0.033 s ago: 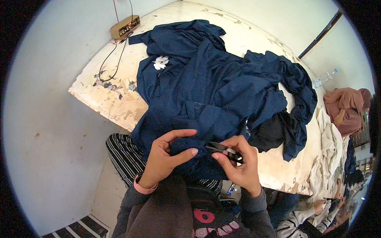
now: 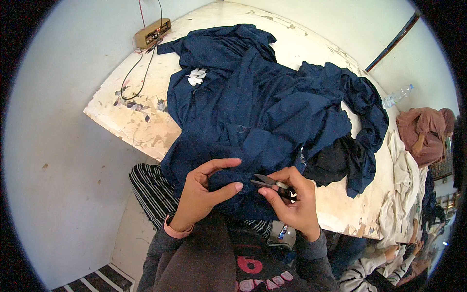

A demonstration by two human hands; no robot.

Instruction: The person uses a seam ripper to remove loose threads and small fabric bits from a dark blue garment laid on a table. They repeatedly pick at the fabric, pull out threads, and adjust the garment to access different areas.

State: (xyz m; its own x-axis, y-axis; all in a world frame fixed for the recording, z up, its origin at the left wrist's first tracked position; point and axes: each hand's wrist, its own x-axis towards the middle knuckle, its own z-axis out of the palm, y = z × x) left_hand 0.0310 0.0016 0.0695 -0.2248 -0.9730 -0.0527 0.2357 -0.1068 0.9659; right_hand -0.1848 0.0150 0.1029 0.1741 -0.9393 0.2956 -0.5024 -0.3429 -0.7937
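Dark blue cloth (image 2: 258, 92), perhaps a garment, lies bunched across the table and hangs over its near edge toward my lap. My left hand (image 2: 206, 190) rests at the cloth's near part, thumb and forefinger stretched apart with blue fabric showing between them; its other fingers are hidden. Just to the right, my right hand (image 2: 294, 199) is closed around small dark thread snips (image 2: 265, 180). Their blades point left, slightly parted, over the cloth and toward my left thumb. A thin pale loop (image 2: 241, 129) shows on the fabric beyond my hands.
White scraps (image 2: 197, 76) lie on the cloth's left side. A brown box (image 2: 153, 33) with cables stands at the table's (image 2: 141, 131) far left corner. Black cloth (image 2: 328, 165) lies at right, a clear bottle (image 2: 398, 96) beyond. Cream cloth (image 2: 401, 170) and other people are farther right.
The thread snips in my right hand have shifted very slightly left, and their blades look a little farther apart. My left hand has not visibly moved.
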